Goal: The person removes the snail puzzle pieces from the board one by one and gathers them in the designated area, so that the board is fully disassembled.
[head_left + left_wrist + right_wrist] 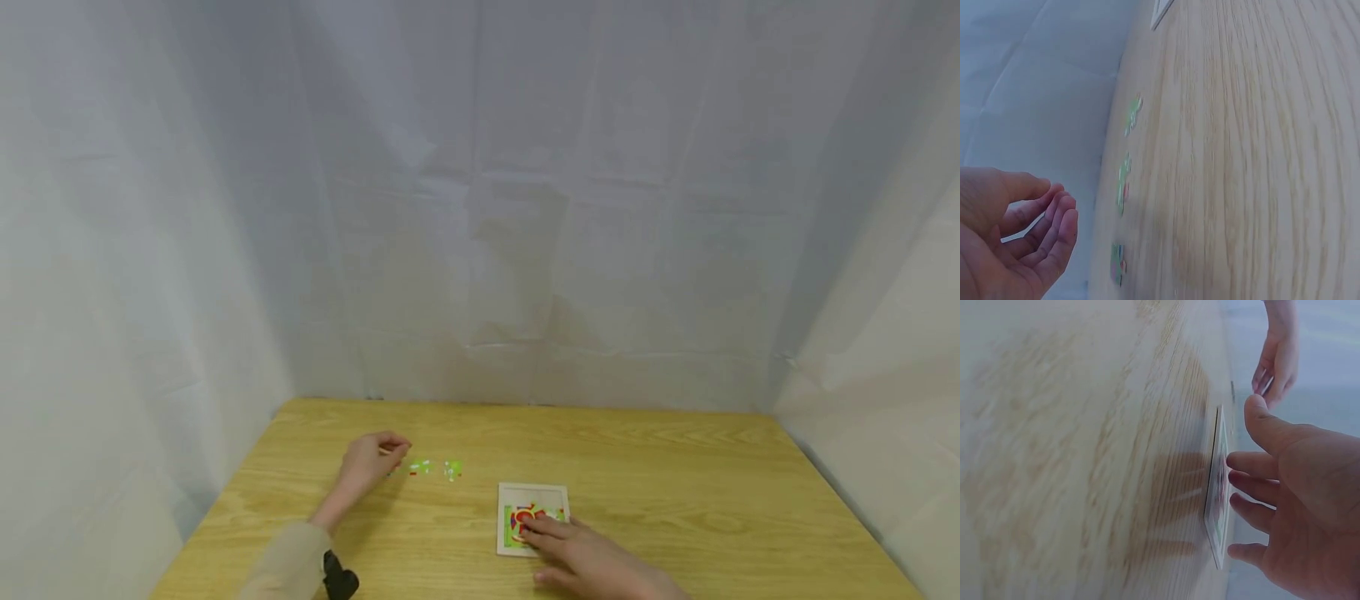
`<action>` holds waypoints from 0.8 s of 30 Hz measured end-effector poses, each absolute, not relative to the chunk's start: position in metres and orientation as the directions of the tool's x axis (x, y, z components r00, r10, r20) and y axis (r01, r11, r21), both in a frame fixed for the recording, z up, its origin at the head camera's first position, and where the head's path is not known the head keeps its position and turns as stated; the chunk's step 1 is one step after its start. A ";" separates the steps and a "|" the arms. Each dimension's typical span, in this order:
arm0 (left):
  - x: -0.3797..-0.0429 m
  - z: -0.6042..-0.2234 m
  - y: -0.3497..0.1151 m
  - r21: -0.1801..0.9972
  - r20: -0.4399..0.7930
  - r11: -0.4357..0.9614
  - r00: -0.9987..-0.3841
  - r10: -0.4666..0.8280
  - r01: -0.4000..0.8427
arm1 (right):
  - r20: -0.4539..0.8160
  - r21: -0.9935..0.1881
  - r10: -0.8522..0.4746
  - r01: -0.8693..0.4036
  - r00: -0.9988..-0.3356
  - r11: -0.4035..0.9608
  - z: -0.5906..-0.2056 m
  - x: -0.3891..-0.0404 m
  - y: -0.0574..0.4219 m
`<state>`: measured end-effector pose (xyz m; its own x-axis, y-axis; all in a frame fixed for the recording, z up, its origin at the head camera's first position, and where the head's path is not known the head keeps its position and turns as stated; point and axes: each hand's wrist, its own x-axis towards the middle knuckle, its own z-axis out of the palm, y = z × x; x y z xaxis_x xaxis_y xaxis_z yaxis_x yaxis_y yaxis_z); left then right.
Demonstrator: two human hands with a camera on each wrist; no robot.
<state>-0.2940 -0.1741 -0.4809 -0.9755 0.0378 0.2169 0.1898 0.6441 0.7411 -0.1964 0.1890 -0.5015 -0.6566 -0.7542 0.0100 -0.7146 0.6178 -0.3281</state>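
A square wooden puzzle tray [500, 521] with a pale rim lies near the front of the table, its lower part filled with green, red and yellow puzzle pieces [517, 518]. My right hand [588, 557] has its fingers stretched over the tray, fingertips right at the pieces. To the left, my left hand [367, 462] hovers above the table, fingers loosely curved and the thumb tip close to the index finger [1054, 190]; nothing shows between them. Below and beside it lie loose green puzzle pieces: one near the hand [1117, 264], a middle one [420, 468] and one farther right [453, 469].
The wood-grained table [675, 500] reaches back to pale hanging sheets [525, 250], which also close off both sides. A black strap [340, 577] sits on the left sleeve [285, 562].
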 end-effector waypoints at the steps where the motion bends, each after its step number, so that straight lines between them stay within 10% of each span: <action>1: -0.294 -0.480 -0.171 0.744 0.216 0.639 -0.975 0.044 0.194 | 0.013 -0.322 -0.752 -0.715 -0.659 0.621 -0.502 -0.196 0.190; 24: -0.292 -0.478 -0.088 0.793 0.255 0.461 -0.903 0.345 0.400 | 0.075 -0.187 -0.729 -0.727 -0.681 0.660 -0.506 -0.179 0.225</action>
<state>-0.2918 -0.0884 -0.4781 -0.9034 0.3447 0.2550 0.3995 0.4607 0.7926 -0.1793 0.2248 -0.5055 -0.6807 -0.7287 0.0748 -0.7274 0.6602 -0.1875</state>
